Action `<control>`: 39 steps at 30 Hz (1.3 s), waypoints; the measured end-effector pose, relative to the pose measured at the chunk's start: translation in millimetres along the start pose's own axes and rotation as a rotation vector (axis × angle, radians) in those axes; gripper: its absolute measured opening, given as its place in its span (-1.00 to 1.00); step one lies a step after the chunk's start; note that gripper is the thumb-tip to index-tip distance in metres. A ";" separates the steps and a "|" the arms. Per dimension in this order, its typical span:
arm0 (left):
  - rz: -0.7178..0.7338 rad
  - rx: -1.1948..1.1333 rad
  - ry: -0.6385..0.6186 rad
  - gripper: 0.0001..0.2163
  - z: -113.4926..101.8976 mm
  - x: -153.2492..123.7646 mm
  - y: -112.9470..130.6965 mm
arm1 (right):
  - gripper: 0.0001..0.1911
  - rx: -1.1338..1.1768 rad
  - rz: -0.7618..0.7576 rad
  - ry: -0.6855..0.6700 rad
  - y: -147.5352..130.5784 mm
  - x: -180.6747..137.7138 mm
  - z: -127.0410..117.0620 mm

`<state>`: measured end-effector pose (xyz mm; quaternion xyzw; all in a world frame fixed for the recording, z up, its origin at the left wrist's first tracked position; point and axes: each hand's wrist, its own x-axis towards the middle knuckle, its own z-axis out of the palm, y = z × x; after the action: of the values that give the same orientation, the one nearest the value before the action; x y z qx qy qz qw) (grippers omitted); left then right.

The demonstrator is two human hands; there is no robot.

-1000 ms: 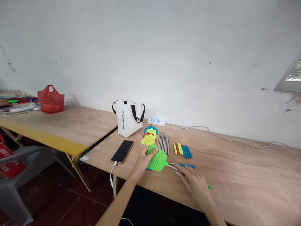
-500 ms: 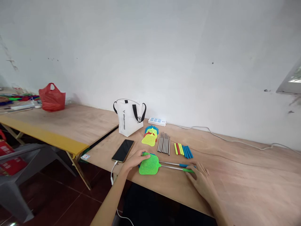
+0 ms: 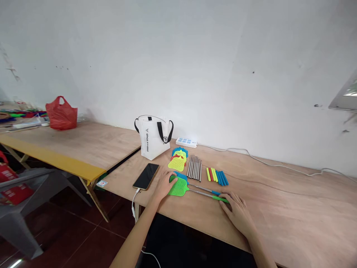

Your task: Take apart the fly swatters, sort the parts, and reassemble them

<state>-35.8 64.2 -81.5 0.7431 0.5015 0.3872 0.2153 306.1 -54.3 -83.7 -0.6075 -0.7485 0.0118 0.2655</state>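
Two fly swatters lie side by side on the wooden table in front of me. The green fly swatter (image 3: 179,186) is nearer the edge and partly overlaps the blue fly swatter (image 3: 182,176) behind it. My left hand (image 3: 165,183) is closed on the left edge of their mesh heads, its thumb on the green one. At the other end, my right hand (image 3: 236,209) has its fingers bent over the handle ends, which it partly hides. Behind the swatters lie metal rods (image 3: 195,168), coloured grip tubes (image 3: 217,176) and loose swatter heads (image 3: 176,163).
A phone (image 3: 146,176) on a white charging cable lies left of my left hand. A white bag (image 3: 154,139) and a power strip (image 3: 186,142) stand near the wall. On the left table sits a red plastic bag (image 3: 61,114), with a grey chair (image 3: 25,208) below.
The swatter heads have shifted away from the table's front edge with my left hand, and more of the blue head shows. My right hand has stayed at the handle ends.
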 end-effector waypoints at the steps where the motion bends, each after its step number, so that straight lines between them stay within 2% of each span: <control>1: 0.005 0.028 -0.012 -0.81 -0.6 -0.5 0.9 | -0.69 -0.003 -0.008 0.006 -0.5 -0.2 0.0; 18: 0.050 0.123 -0.033 -0.83 -5.1 -1.6 9.9 | -0.74 -0.032 -0.034 0.038 -0.7 -1.9 2.5; 28: 0.053 0.116 -0.026 -0.80 -0.3 -1.3 2.6 | -0.74 -0.034 -0.034 0.055 -2.6 -0.9 2.4; 39: 0.075 0.216 -0.044 -0.80 -4.2 -3.9 14.7 | -0.77 -0.034 -0.032 0.077 1.9 -1.4 6.5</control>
<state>-31.4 54.4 -69.9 0.7886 0.5072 0.3224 0.1301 305.3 -53.2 -90.5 -0.5999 -0.7475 -0.0284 0.2839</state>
